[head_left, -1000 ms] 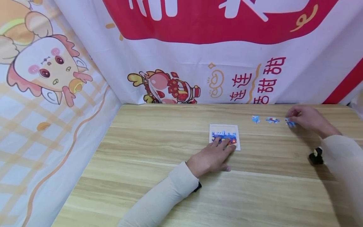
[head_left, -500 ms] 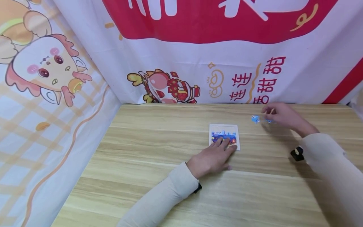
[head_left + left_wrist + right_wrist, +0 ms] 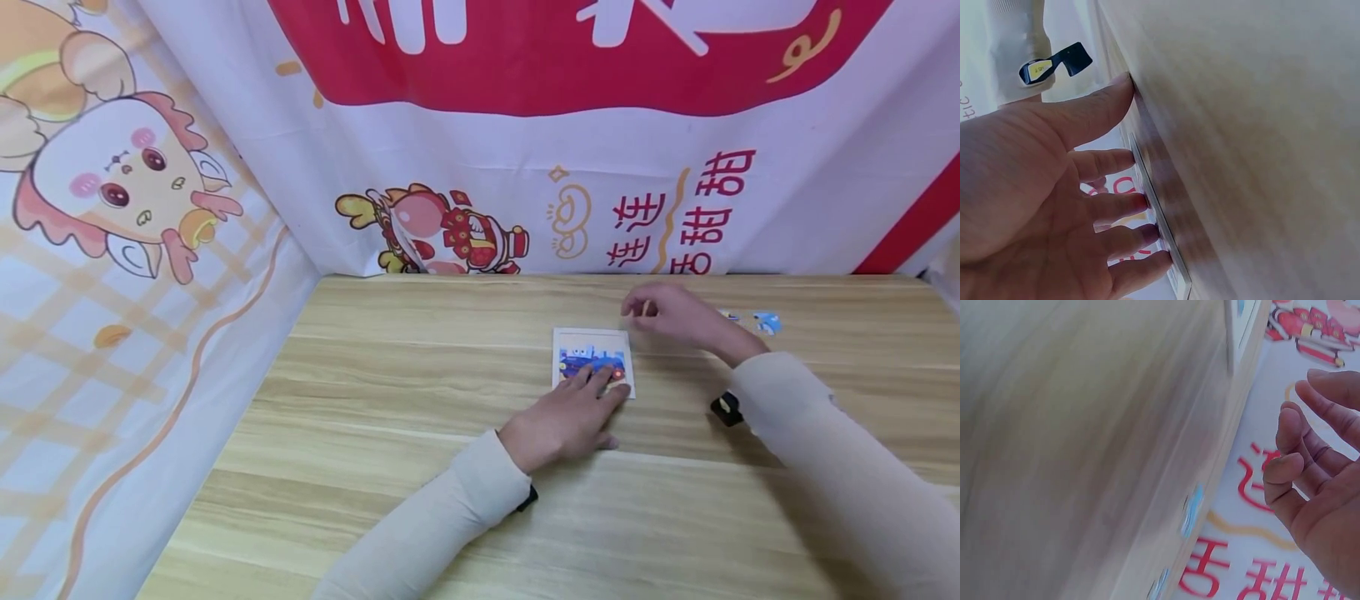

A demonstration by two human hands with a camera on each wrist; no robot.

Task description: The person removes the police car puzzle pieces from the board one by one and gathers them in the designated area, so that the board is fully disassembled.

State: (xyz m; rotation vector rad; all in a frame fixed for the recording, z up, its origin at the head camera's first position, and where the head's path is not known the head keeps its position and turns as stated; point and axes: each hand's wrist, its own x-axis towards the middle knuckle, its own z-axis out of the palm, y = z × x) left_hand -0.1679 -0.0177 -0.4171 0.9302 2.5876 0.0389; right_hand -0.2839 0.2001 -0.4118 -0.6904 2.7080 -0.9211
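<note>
A small square jigsaw board [image 3: 556, 354] with a pale frame and a blue cartoon vehicle picture lies on the wooden table. My left hand [image 3: 562, 421] rests on its near part, and the spread fingers cover some of the picture. In the left wrist view the fingertips [image 3: 1141, 203] touch the thin board. Just beyond the board's far right corner hovers my right hand [image 3: 671, 315], fingers loosely bent, and I see nothing between them. Behind it lie a blue puzzle piece [image 3: 767, 322] and a partly hidden piece [image 3: 731, 317]. Two pieces show in the right wrist view, one light blue [image 3: 1192, 509].
The wooden table [image 3: 375, 375] reaches back to a printed white and red cloth [image 3: 585, 142]. Another printed cloth [image 3: 112, 333] runs along its left side. A black strap [image 3: 726, 408] shows at the right wrist.
My right hand has moved left from the rightmost puzzle piece, past the others, toward the board. That piece stays on the table. The left hand has hardly moved.
</note>
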